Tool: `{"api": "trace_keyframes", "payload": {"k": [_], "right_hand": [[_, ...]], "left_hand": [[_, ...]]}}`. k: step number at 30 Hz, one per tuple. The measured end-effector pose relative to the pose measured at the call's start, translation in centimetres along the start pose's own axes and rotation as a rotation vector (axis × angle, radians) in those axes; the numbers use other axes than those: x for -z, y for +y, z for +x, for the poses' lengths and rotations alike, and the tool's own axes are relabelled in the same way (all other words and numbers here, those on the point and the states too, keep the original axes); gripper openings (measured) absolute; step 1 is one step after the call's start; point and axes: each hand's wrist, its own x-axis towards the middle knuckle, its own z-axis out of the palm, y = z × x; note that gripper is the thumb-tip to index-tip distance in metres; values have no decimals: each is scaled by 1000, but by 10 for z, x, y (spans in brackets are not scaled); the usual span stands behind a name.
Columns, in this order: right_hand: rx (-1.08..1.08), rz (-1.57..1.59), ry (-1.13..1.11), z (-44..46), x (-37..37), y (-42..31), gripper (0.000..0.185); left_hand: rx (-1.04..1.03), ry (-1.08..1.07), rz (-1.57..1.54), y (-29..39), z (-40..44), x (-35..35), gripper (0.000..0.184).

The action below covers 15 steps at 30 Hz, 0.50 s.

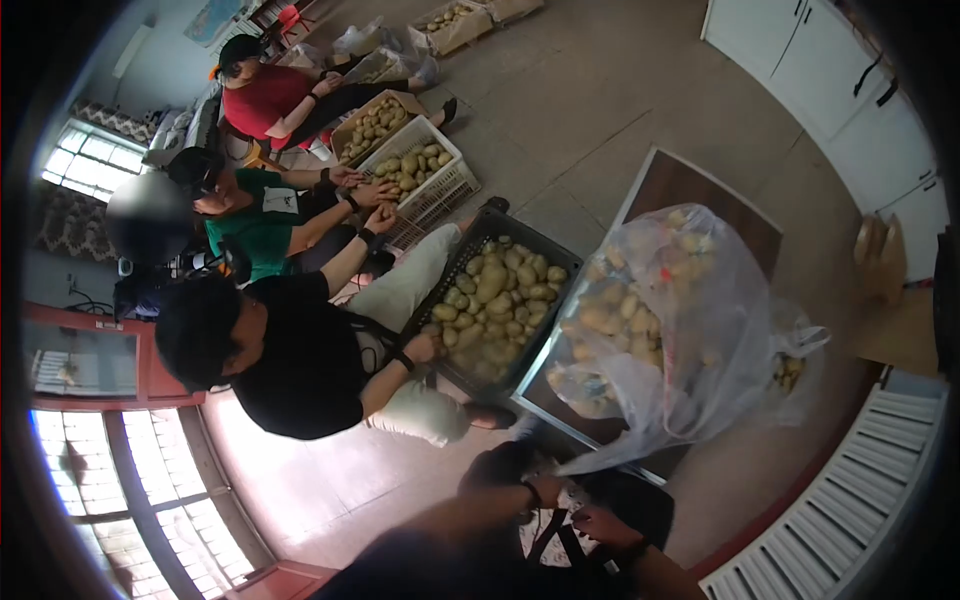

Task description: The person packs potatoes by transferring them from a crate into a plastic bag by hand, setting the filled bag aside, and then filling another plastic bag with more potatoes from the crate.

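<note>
Low in front of my body, my left hand and my right hand are close together with their fingers bent in. Something small and pale shows between them, too unclear to name. A tail of a large clear plastic bag stretches down right beside my left hand; whether the fingers grip it I cannot tell. Many potatoes show through this bag, which rests on a low brown table with a pale metal edge. My wrists have dark bands.
Left of the table stands a dark crate of potatoes, with a seated person in black reaching into it. Beyond, two more seated people handle potatoes at a white crate and a cardboard box. A radiator lines the right wall.
</note>
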Motion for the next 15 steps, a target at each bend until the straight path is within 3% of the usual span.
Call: {"api": "trace_keyframes", "payload": {"k": [2, 3, 4, 6, 7, 8, 10, 15], "right_hand": [[-194, -120, 148, 52, -17, 60, 41], [-196, -161, 178, 70, -21, 84, 50], [-199, -207, 204, 84, -23, 104, 59], [-226, -294, 171, 98, -12, 101, 69], [-257, -394, 137, 104, -4, 99, 79], [-253, -390, 142, 113, -1, 108, 79], [-16, -630, 209, 122, 0, 128, 88], [-11, -569, 218, 147, -2, 143, 80]], "left_hand": [[58, 132, -159, -22, 34, -41, 28], [61, -11, -4, -36, 57, -61, 29], [64, -18, 2, -46, 74, -75, 29], [241, -250, 66, -67, 99, -103, 43], [253, -167, 210, -91, 118, -144, 41], [433, -132, -138, -132, 152, -206, 42], [391, -20, -727, -115, 149, -180, 45], [-59, 44, -392, -45, 135, -82, 39]]}}
